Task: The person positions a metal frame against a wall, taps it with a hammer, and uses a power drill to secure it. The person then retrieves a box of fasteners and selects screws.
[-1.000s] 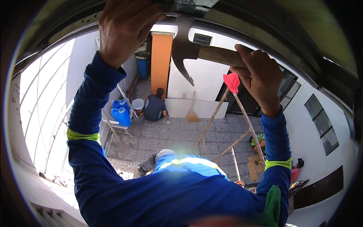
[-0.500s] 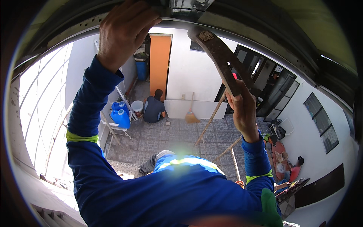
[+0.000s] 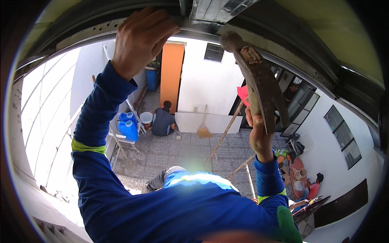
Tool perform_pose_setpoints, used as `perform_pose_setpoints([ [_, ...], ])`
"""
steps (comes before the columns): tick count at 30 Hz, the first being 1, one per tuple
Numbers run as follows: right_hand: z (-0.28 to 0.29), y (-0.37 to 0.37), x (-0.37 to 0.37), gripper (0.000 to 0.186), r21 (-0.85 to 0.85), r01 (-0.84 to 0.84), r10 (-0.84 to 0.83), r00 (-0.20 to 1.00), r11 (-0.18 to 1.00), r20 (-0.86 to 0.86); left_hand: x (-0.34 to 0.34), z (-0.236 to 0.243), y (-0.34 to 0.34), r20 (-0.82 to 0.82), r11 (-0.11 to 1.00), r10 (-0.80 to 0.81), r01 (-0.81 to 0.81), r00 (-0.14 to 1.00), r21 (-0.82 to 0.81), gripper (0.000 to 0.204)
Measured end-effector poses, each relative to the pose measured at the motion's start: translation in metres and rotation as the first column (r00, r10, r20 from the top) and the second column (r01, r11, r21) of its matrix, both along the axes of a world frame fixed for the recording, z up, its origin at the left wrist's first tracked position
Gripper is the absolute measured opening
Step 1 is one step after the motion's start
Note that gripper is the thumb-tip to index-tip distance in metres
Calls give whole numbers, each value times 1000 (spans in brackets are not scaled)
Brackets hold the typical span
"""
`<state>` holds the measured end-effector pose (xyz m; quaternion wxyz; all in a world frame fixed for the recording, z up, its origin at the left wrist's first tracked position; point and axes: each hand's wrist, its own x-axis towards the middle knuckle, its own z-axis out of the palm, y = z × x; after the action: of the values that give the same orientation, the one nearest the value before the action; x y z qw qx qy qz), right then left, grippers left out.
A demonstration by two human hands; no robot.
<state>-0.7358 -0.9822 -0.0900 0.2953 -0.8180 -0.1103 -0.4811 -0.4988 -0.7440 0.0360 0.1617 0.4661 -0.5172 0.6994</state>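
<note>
My right hand [image 3: 261,141], raised on the right, is closed round the wooden handle of a claw hammer [image 3: 265,83]. The hammer's round striking face points up and left, just below the metal beam [image 3: 279,52] overhead. The split claw hangs to the right. High on the left, my left hand [image 3: 142,42] reaches up to the metal edge [image 3: 198,33] of the overhead frame. Its fingers are curled with the tips together, and whatever is between them is hidden. A grey metal channel [image 3: 219,10] sticks out of the frame between the hands.
Far below lies a tiled yard [image 3: 182,152]. One person [image 3: 163,121] crouches by a white bucket [image 3: 146,118] and blue jugs [image 3: 128,127]. A broom [image 3: 204,129] leans on a pale board [image 3: 184,123]. Wooden poles [image 3: 225,133] slant up nearby. Others work at lower right.
The hammer has moved right and turned so its head and claw show more fully. My left hand stays at the frame edge, slightly lower and further right in view.
</note>
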Motion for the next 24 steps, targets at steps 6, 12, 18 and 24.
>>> perform_pose_setpoints([
  [6, 5, 7, 1, 30, -56, 30, -24, 996, 998, 89, -9, 7, 2, -15, 997, -53, 54, 998, 61, 12],
  [12, 9, 7, -7, 36, 97, 20, -15, 998, 995, -53, -14, 9, 4, -69, 995, -13, 20, 998, 100, 14],
  [18, 7, 9, 2, 79, 104, 25, -26, 1000, 994, 4, -5, 11, 3, 10, 996, -36, 35, 999, 82, 12],
  [24, -1, 1, -6, 77, 146, -30, 39, 998, 989, -56, -7, 9, 1, -90, 994, -60, 67, 994, 83, 13],
])
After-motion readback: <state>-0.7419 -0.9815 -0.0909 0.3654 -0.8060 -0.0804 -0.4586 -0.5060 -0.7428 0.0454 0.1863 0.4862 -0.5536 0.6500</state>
